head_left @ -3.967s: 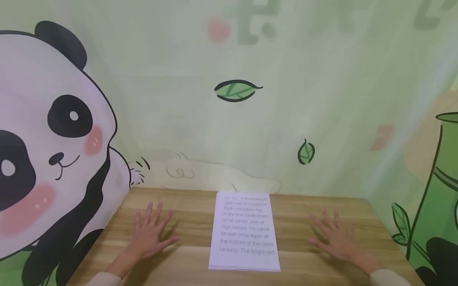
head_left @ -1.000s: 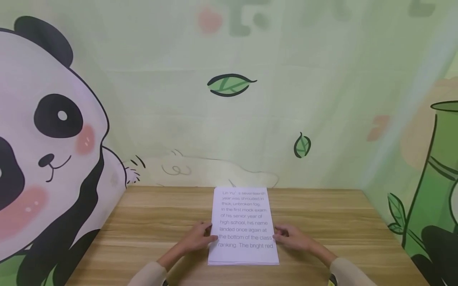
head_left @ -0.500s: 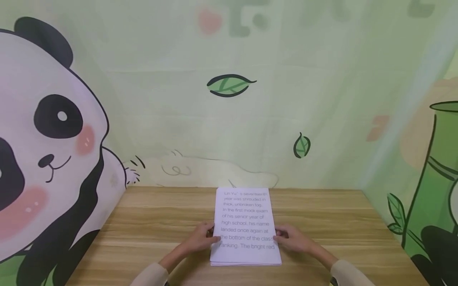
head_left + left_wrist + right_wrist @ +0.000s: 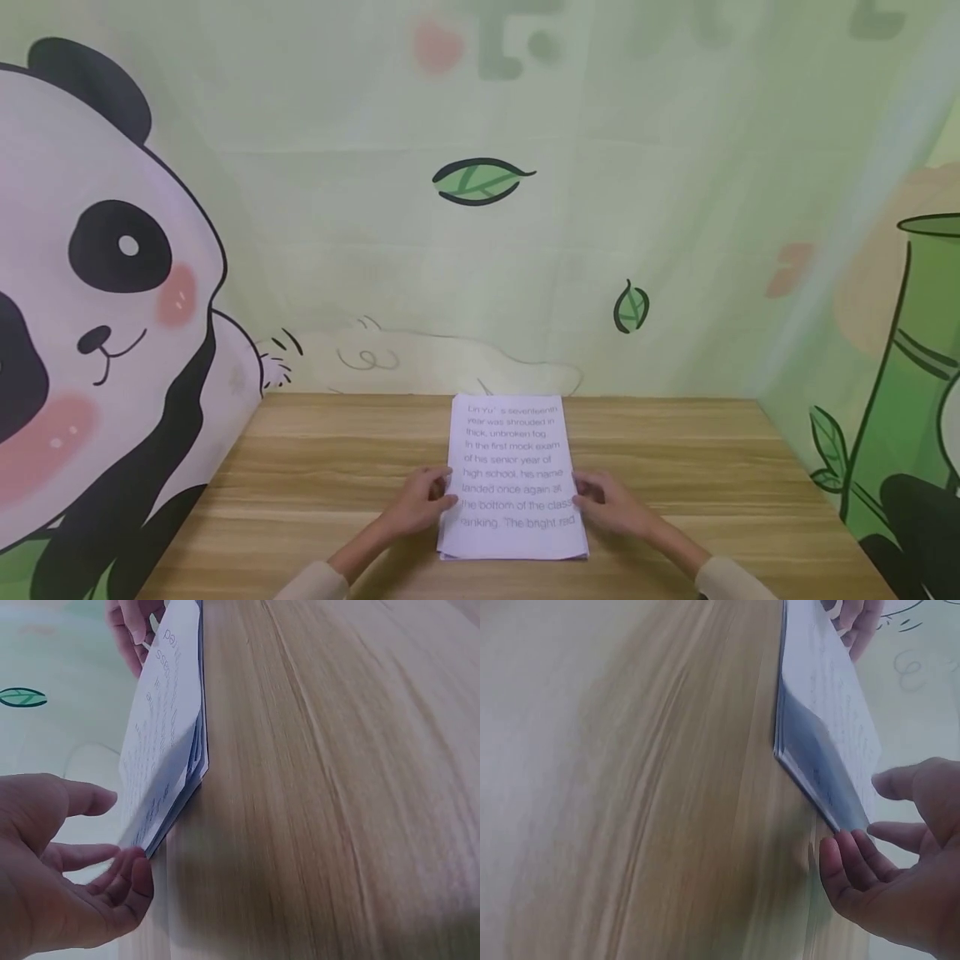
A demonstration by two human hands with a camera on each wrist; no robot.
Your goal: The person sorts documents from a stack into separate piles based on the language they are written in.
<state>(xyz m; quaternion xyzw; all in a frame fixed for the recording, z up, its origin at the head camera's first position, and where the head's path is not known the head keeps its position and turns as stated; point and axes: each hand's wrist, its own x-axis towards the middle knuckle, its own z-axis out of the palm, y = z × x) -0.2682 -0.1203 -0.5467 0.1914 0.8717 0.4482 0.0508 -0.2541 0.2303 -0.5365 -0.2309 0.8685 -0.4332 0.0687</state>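
A thin stack of printed paper (image 4: 513,475) lies at the middle of the table, its text facing me. At its left edge my left hand (image 4: 418,502) holds on, thumb tip over the margin and the other fingers curled against the side. My right hand (image 4: 611,502) holds the right edge likewise. Both wrist views show a gap between thumb and index finger, with fingertips touching the paper's side. The sheets (image 4: 161,750) bow a little near the left hand (image 4: 75,870), and the paper (image 4: 829,735) is shaded beside the right hand (image 4: 907,855). The near corners look slightly uneven.
The wooden table (image 4: 322,450) reaches back to a pale green wall cloth (image 4: 360,208). Printed on the cloth are a large panda (image 4: 150,350), leaves (image 4: 480,181) and a bamboo stem (image 4: 900,375).
Four seconds ago both hands were spread wide apart, away from the paper. They came in to its two sides. Over the last second the stack shifted slightly between them and its sheets became less aligned.
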